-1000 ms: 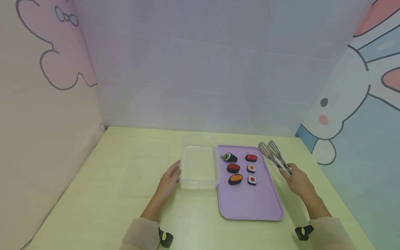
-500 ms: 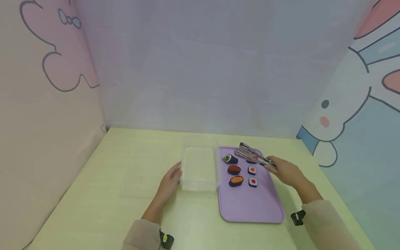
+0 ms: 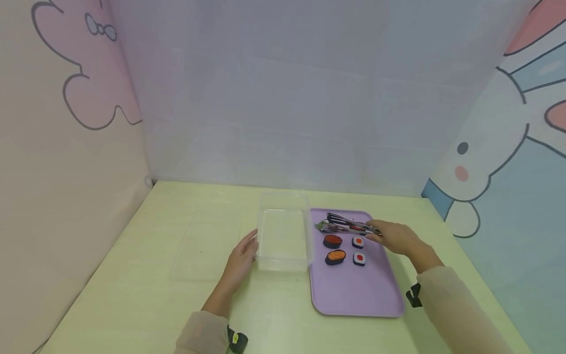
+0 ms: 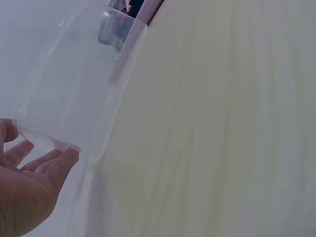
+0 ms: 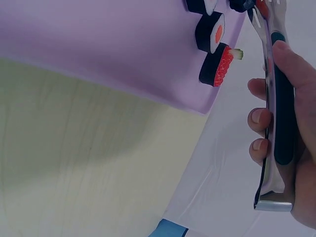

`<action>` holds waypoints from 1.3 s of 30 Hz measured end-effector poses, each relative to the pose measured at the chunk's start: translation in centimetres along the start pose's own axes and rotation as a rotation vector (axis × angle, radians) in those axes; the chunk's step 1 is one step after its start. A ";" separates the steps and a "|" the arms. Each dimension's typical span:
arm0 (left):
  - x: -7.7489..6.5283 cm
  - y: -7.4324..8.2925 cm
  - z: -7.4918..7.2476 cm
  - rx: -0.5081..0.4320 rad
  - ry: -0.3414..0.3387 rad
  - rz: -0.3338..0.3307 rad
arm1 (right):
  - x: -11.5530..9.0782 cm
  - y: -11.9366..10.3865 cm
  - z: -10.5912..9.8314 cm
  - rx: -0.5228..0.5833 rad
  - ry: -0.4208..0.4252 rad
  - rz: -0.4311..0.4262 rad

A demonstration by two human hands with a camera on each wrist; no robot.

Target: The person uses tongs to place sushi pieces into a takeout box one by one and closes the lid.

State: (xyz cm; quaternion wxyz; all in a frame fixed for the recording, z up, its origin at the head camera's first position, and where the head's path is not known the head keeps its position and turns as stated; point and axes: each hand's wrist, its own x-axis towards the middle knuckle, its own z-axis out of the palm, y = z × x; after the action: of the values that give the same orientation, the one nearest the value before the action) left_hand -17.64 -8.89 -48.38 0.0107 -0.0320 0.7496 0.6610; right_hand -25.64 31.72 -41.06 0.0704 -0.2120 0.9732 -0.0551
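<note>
My left hand (image 3: 242, 253) grips the left side of a clear plastic container (image 3: 285, 235); in the left wrist view thumb and fingers hold the container's edge. With my right hand (image 3: 398, 238) I hold metal tongs (image 5: 284, 108) with dark grips. In the head view their heads overlap a cone-shaped sushi hand roll (image 3: 322, 225) at the back left of a purple tray (image 3: 355, 295). The tongs' tips reach a dark-wrapped piece (image 5: 240, 5) at the right wrist view's top edge. Close by lie a red-topped sushi piece (image 5: 218, 65) and a sushi roll (image 5: 211, 32).
A red-topped sushi (image 3: 332, 241), an orange-topped sushi (image 3: 335, 257) and a white roll (image 3: 359, 258) with a red centre lie on the tray. Left of the container is a flat clear lid (image 3: 207, 246). A wall (image 3: 283, 123) stands behind the table.
My right hand has brought the tongs leftward from beyond the tray's right edge, over the back row, and lowered them at the hand roll. My left hand stays at the container.
</note>
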 end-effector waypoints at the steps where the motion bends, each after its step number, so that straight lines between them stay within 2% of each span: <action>1: 0.0 0.0 0.0 -0.001 0.002 0.001 | 0.1 -0.1 0.0 -0.001 -0.002 0.000; 13: -0.1 0.1 -0.2 0.001 0.012 -0.005 | 0.9 -0.6 0.3 -0.012 0.004 -0.014; 22: 0.0 0.1 -0.5 -0.003 0.009 0.018 | 1.1 -1.7 -2.9 -0.020 0.119 -0.064; 30: -0.1 0.1 -0.5 -0.006 0.019 -0.004 | 3.0 -5.1 -5.2 -0.011 0.104 -0.115; 39: -0.2 -0.1 -0.1 -0.020 0.011 -0.006 | 6.6 -8.5 -3.9 0.022 0.038 -0.172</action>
State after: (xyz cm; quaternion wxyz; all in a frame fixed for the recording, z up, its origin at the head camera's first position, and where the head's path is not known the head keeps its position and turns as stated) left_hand -17.47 -9.03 -48.45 0.0079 -0.0379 0.7429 0.6682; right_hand -28.79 21.60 -36.77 0.0490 -0.2930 0.9518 -0.0757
